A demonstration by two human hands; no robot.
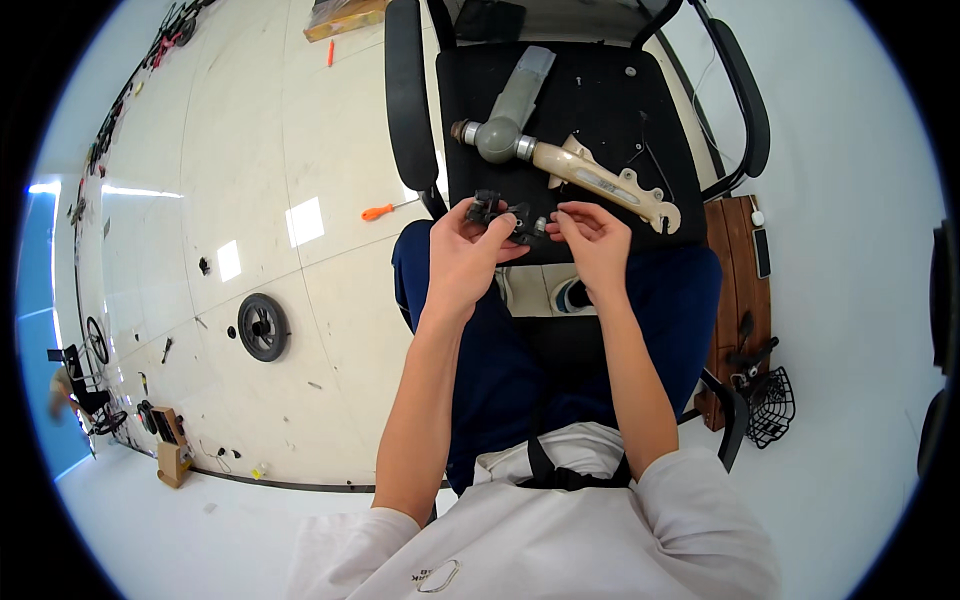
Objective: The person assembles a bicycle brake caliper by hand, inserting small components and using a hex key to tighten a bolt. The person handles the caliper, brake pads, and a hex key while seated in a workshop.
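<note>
My left hand (463, 253) is closed round a small black mechanical part (486, 208) with a knobby, bracket-like shape. Close to its right side is a small silver fitting (541, 225). My right hand (597, 243) has thumb and fingers pinched beside that fitting; whether they grip it is too small to tell. Just beyond my hands, a tan metal fork leg (590, 175) lies across the black chair seat (625, 110). It joins a grey rounded joint (499, 140) with a flat grey arm reaching away from me.
Small loose hardware, including a round silver piece (630, 71), lies on the seat. An orange-handled screwdriver (378, 212) and a black wheel (263, 327) are on the tiled floor to the left. To the right are a wooden board (727, 260) and a black wire basket (771, 408).
</note>
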